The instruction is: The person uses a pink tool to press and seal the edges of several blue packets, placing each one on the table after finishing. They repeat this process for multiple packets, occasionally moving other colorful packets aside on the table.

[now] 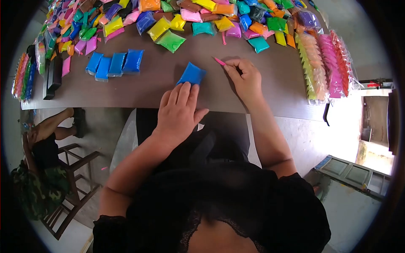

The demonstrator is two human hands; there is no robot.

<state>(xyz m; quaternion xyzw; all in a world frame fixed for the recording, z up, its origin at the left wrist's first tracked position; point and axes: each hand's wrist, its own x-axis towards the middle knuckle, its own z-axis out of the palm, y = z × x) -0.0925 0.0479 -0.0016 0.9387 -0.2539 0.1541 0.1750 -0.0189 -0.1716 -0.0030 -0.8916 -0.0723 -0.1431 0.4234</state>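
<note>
A blue sachet [192, 73] lies on the brown table in front of me. My left hand [179, 103] rests its outstretched fingertips on the sachet's near end, thumb apart. To the right, my right hand [244, 76] pinches a small pink pointed stick [219, 61] between thumb and forefinger; the tip points up and left, away from the sachet. Part of the stick is hidden by my fingers. Further left, several more blue sachets [116, 64] lie side by side in a row.
A large heap of colourful sachets [202, 28] spreads along the far side of the table [139, 90]. Bagged packs of coloured pieces [325, 65] stand at the right edge. A black object [52, 76] lies at the left. Another person [42, 168] sits beyond the left edge, near a wooden chair [80, 185].
</note>
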